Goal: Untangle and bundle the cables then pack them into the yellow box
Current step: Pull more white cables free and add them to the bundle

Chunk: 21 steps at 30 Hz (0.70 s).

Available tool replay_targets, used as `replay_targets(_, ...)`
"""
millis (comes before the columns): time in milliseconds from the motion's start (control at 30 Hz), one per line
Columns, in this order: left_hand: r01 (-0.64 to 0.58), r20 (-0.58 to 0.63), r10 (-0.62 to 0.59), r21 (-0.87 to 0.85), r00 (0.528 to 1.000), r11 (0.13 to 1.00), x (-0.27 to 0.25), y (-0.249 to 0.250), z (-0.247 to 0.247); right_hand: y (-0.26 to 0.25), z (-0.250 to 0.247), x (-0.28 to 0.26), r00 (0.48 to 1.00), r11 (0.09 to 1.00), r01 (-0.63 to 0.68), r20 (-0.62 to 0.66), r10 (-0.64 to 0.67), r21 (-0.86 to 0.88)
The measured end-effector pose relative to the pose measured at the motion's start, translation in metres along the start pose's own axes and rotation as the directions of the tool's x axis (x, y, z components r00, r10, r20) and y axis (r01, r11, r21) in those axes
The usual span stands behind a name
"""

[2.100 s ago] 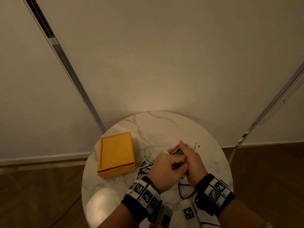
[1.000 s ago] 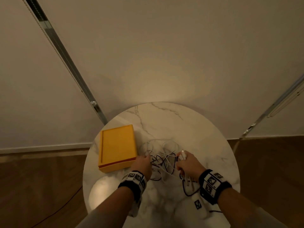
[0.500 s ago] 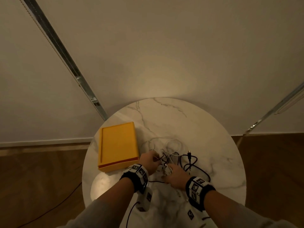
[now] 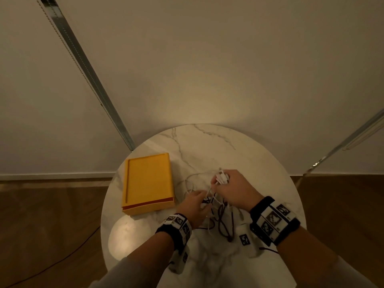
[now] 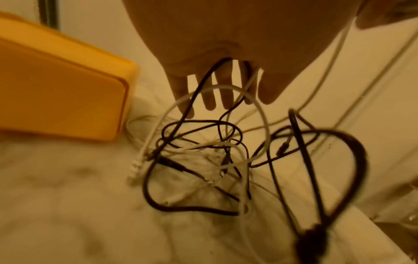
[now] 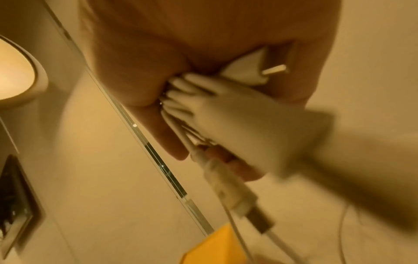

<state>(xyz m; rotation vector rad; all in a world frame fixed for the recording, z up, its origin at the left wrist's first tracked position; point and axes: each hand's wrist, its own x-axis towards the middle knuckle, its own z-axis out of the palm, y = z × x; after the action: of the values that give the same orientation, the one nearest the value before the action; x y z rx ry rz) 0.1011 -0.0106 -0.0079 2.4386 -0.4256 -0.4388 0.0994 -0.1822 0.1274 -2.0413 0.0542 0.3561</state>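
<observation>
— What do you see from the head camera?

— A round marble desk (image 4: 207, 146) against a pale wall. The yellow box (image 4: 148, 183) lies on its left part, open side up. Just right of it sits a tangle of white and dark cables (image 4: 220, 217). The right hand (image 4: 234, 190) is raised a little, fingers curled round a folded bundle of white cable (image 4: 222, 177). The left hand (image 4: 194, 206) is lower, near the box corner, closed on strands of the tangle. Both wrists wear black bands with printed markers.

— And the left wrist view?

— The left hand (image 5: 226, 44) fills the top. Its fingers (image 5: 210, 92) point down and are slightly spread, with a dark cable (image 5: 199, 89) and a white cable (image 5: 253, 84) running up into the palm. I cannot tell exactly how they are pinched. The loose tangle (image 5: 226, 151) rests on the desk (image 5: 68, 196) below, and the box (image 5: 56, 89) lies to the left, close to the nearest white loop.

— The right wrist view?

— The right hand (image 6: 203, 53) has its fingers (image 6: 158, 128) pressed together over the white bundle (image 6: 226, 100). A white plug (image 6: 230, 189) hangs below the grip, with cable trailing down. A corner of the yellow box (image 6: 214, 248) shows at the bottom. The picture is blurred to the right.
</observation>
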Motion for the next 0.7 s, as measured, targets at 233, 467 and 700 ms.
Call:
replay_targets(233,0.168,0.014,-0.168,-0.096,0.986,0.981,0.002,0.000,0.010,-0.056,-0.031,-0.013,0.972,0.949,0.177,-0.200,-0.126,0.260)
replay_targets(467,0.082,-0.087,-0.108,-0.260,0.990,0.962,-0.009,0.008,-0.008,-0.056,-0.037,-0.015,0.974,0.943,0.184,-0.179,-0.137,0.278)
replay_targets(700,-0.013,-0.122,-0.008,-0.169,0.993,0.986,0.012,0.034,-0.034,-0.046,-0.025,-0.015,0.979,0.910,0.177,-0.160,-0.124,0.375)
